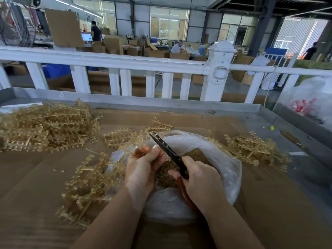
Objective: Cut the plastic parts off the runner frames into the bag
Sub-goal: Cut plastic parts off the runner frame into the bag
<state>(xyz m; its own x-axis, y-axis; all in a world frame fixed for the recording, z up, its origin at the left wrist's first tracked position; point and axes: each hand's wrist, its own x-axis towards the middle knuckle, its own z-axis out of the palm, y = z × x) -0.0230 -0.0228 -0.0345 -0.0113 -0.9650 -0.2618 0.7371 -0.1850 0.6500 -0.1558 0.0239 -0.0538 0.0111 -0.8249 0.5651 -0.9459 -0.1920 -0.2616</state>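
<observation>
Scissors gripped by right hand at red-brown handles, dark blades slightly parted, tips pointed up-left over clear plastic bag. Runner frame pinched in curled fingers of left hand right at bag's left rim, touching blades. Cut amber parts heaped inside bag. Big pile of uncut frames seen far left of bag, smaller pile just right, all on cardboard-covered tabletop.
</observation>
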